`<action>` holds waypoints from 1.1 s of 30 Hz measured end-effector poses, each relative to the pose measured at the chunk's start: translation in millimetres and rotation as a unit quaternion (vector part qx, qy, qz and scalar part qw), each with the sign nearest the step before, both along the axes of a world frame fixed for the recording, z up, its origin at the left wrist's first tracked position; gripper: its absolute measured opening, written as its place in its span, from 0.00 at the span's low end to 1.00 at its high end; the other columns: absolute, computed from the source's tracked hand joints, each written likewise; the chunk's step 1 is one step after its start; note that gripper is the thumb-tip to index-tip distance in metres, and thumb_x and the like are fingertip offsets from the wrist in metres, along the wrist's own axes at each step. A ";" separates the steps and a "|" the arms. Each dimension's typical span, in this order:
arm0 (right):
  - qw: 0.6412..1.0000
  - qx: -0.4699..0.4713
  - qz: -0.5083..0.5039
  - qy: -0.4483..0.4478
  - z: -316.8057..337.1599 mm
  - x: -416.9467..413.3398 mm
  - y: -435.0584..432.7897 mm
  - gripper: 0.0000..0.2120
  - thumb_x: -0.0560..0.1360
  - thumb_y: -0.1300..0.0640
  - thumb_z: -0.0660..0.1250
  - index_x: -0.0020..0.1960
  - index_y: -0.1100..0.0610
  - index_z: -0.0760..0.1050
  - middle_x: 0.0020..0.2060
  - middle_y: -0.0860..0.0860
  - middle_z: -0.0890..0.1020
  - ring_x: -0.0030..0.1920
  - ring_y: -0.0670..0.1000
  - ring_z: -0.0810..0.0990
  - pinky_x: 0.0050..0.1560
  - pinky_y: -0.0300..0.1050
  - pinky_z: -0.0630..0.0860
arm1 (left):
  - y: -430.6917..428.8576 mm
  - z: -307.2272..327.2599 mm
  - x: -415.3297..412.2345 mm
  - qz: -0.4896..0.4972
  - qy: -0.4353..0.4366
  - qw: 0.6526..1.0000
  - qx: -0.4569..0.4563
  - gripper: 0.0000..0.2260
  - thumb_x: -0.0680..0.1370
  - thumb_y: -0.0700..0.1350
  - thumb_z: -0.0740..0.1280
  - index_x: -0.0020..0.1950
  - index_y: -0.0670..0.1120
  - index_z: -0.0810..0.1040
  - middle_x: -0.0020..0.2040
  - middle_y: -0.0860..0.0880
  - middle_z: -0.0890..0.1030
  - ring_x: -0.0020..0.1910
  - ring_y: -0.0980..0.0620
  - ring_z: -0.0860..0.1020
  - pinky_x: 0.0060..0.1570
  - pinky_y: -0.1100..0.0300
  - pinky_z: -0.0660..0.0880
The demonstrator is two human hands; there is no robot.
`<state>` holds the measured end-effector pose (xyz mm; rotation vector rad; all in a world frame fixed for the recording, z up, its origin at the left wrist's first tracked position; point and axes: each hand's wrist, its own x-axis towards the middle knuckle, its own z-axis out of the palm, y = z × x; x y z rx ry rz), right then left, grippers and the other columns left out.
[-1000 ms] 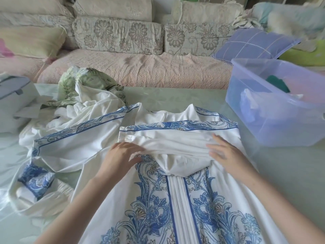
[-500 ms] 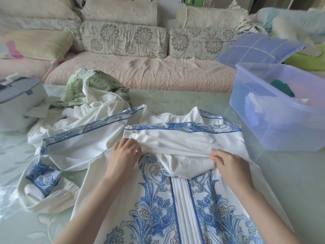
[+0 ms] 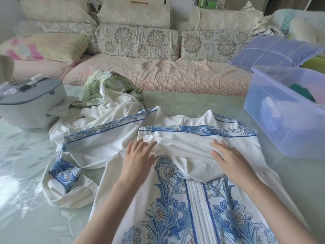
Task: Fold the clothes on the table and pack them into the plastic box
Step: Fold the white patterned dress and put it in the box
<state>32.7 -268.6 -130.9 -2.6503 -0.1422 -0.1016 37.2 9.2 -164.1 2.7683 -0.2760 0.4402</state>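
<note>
Where folded, dress [image 3: 175, 217] beneath fingers [image 3: 220, 148]

Two hands show: the left hand [image 3: 139, 160] and the right hand [image 3: 231, 162]. One surface [image 3: 26, 173] carries one blue-patterned white garment [image 3: 175, 208], one green leaf-print garment [image 3: 109, 84], one plastic box [image 3: 281, 131] and one grey-lidded appliance [image 3: 29, 104]. Behind are one sofa [image 3: 158, 76] and one purple checked pillow [image 3: 274, 51].

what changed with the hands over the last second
The left hand and right hand, curled on the white fold of the dress half a second ago, now lie flat on it, fingers straight. Dress, clothes pile and box stayed put.
</note>
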 end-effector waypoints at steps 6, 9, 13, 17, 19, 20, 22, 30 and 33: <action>0.981 0.028 0.161 0.103 4.7 59.0 111.9 0.22 0.82 0.43 0.46 0.76 0.43 0.54 0.76 0.42 0.53 0.77 0.47 0.46 0.75 0.54 0.50 | -2.2 2.8 -9.8 -0.022 0.102 0.994 0.033 0.18 0.82 0.53 0.55 0.72 0.54 0.66 0.77 0.52 0.57 0.77 0.53 0.45 0.73 0.49 0.42; 0.973 -0.027 0.191 0.131 -5.1 83.6 144.9 0.23 0.83 0.46 0.44 0.78 0.47 0.50 0.77 0.43 0.49 0.77 0.47 0.44 0.74 0.49 0.46 | 1.4 2.7 -10.9 -0.025 0.124 0.992 0.024 0.19 0.82 0.53 0.55 0.73 0.54 0.64 0.77 0.53 0.56 0.77 0.55 0.44 0.74 0.51 0.44; 0.964 -0.160 0.174 0.122 -26.6 98.1 152.0 0.23 0.84 0.49 0.39 0.78 0.51 0.44 0.77 0.49 0.42 0.77 0.51 0.40 0.74 0.48 0.40 | 5.3 4.5 -12.8 -0.018 0.133 0.990 0.036 0.20 0.82 0.53 0.56 0.74 0.54 0.62 0.78 0.53 0.54 0.77 0.53 0.43 0.73 0.49 0.45; 0.968 -0.142 0.167 0.126 -26.6 102.7 159.1 0.23 0.84 0.51 0.41 0.78 0.51 0.47 0.78 0.50 0.44 0.77 0.52 0.42 0.74 0.49 0.41 | 9.0 3.1 -12.8 -0.033 0.151 0.988 0.024 0.20 0.81 0.52 0.58 0.73 0.53 0.64 0.78 0.52 0.54 0.77 0.51 0.44 0.72 0.49 0.47; 0.969 -0.130 0.170 0.125 -23.4 100.3 160.8 0.23 0.84 0.50 0.44 0.78 0.50 0.50 0.78 0.50 0.46 0.77 0.52 0.43 0.74 0.49 0.43 | 12.0 5.6 -15.5 -0.038 0.163 0.986 0.011 0.21 0.81 0.52 0.59 0.74 0.54 0.64 0.78 0.52 0.52 0.77 0.51 0.43 0.73 0.49 0.45; 0.971 -0.120 0.169 0.120 -21.7 98.1 161.2 0.23 0.84 0.50 0.45 0.78 0.51 0.51 0.78 0.50 0.47 0.77 0.52 0.44 0.74 0.49 0.44 | 14.3 8.8 -17.5 -0.034 0.163 0.986 0.003 0.21 0.81 0.52 0.59 0.74 0.54 0.64 0.78 0.51 0.52 0.77 0.50 0.44 0.73 0.49 0.44; 0.981 -0.073 0.156 0.088 -14.2 87.9 163.6 0.23 0.83 0.50 0.48 0.78 0.51 0.52 0.77 0.50 0.52 0.77 0.52 0.49 0.74 0.47 0.49 | 22.8 17.8 -21.5 -0.014 0.134 0.991 -0.020 0.20 0.81 0.53 0.59 0.73 0.55 0.65 0.77 0.52 0.57 0.77 0.51 0.48 0.73 0.51 0.45; 0.959 0.071 0.271 0.043 -7.3 23.3 224.3 0.19 0.81 0.57 0.58 0.71 0.56 0.68 0.72 0.51 0.68 0.72 0.51 0.66 0.72 0.44 0.60 | 102.5 27.0 -54.8 0.269 -0.024 0.948 -0.168 0.14 0.74 0.39 0.68 0.59 0.45 0.80 0.58 0.43 0.80 0.60 0.41 0.73 0.61 0.51 0.66; 0.950 0.032 0.310 0.024 -11.4 7.8 245.4 0.19 0.81 0.54 0.57 0.71 0.52 0.68 0.74 0.47 0.64 0.75 0.49 0.59 0.73 0.44 0.53 | 119.1 18.1 -73.4 0.360 0.048 0.920 -0.148 0.21 0.75 0.44 0.67 0.68 0.48 0.71 0.68 0.44 0.69 0.70 0.42 0.62 0.67 0.47 0.58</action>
